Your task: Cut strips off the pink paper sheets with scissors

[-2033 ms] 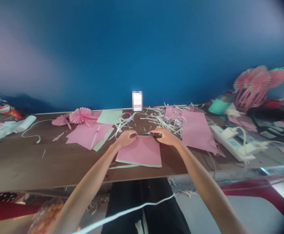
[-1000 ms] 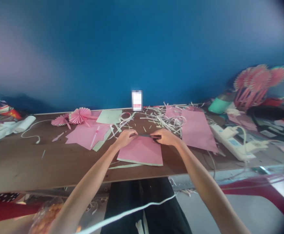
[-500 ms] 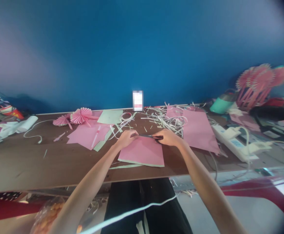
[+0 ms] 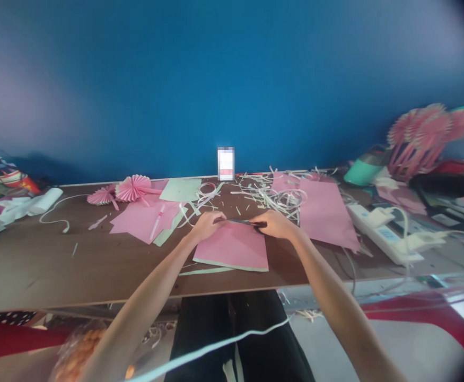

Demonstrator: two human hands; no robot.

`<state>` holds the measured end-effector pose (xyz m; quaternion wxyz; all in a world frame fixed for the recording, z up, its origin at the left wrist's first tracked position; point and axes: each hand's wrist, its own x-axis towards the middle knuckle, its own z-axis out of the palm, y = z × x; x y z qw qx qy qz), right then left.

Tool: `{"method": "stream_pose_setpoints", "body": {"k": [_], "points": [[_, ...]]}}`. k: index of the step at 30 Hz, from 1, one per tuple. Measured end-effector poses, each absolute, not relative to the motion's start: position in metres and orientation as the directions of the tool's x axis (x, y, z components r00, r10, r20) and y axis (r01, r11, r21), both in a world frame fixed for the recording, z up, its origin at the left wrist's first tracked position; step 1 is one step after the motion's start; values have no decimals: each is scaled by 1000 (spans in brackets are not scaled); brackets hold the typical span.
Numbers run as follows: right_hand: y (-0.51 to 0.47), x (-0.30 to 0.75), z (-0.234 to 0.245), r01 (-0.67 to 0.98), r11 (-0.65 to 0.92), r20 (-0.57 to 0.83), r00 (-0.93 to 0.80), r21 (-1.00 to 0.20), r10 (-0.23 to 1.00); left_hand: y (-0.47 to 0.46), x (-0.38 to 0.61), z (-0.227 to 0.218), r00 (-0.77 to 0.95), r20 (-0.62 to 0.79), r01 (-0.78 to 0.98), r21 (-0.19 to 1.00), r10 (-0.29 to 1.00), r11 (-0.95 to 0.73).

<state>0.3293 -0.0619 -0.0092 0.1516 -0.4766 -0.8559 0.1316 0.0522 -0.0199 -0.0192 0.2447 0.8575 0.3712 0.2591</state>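
Observation:
A folded-looking pink sheet of paper (image 4: 234, 248) with a pale green edge lies on the table in front of me. My left hand (image 4: 209, 224) is closed on its far left corner. In my right hand (image 4: 273, 223), at the far right corner, is a pair of dark scissors (image 4: 239, 220). Their blades lie along the far edge of the sheet and point at my left fingers. The handles are mostly hidden by the right hand. A thin pale paper strip (image 4: 206, 271) rests just under the near edge of the sheet.
Paper trimmings (image 4: 283, 199) are heaped behind my hands. Pink sheets (image 4: 325, 212) lie on the right, before a white power strip (image 4: 386, 233). Pleated pink fans (image 4: 132, 188) sit at left. A phone (image 4: 226, 163) with a lit screen leans against the blue wall (image 4: 232, 79).
Almost nothing differs. Both hands, the scissors and the pink sheet keep their places; the view has shifted very slightly.

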Motion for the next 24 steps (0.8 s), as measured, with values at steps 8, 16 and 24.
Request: {"method": "stream_pose_setpoints", "body": {"k": [8, 16, 24], "points": [[-60, 330, -12, 782, 508, 149, -489, -362, 859, -19, 52, -21, 585, 252, 509, 626, 771, -591], [-63, 327, -9, 792, 503, 133, -489, -347, 862, -19, 53, -21, 588, 235, 532, 608, 774, -589], [-62, 327, -8, 774, 527, 132, -516, -350, 846, -19, 52, -22, 597, 251, 515, 608, 762, -604]]}}
